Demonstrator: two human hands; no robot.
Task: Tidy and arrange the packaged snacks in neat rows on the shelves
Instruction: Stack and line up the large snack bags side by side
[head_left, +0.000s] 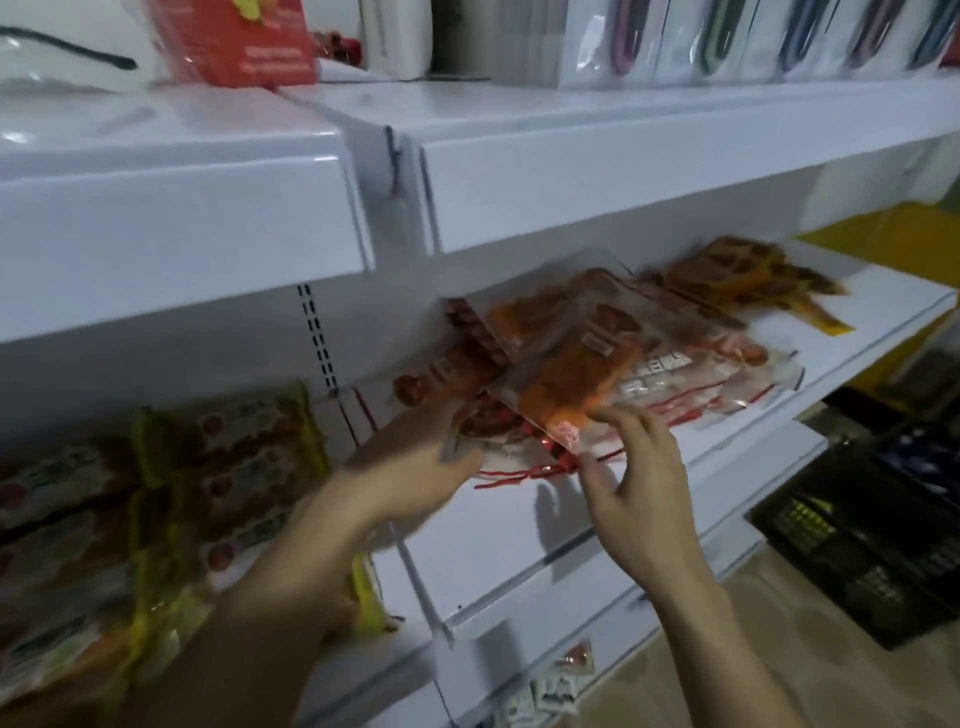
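Note:
A clear packet of orange snack (576, 364) is lifted at a tilt over a loose pile of clear red-printed snack packets (691, 374) on the white middle shelf (519, 525). My right hand (634, 473) pinches the packet's near corner between thumb and fingers. My left hand (410, 467) grips the red packets (447, 374) at the pile's left end; motion blur hides its fingertips. Brown and yellow packets (748, 280) lie further back on the right of the same shelf.
Yellow-edged snack packs (171, 499) fill the shelf bay on the left. The upper shelf (571, 171) overhangs the pile and carries a red box (244, 36) and bagged goods. A black crate (857, 535) stands on the floor at right. Small packets (550, 686) lie on a lower shelf.

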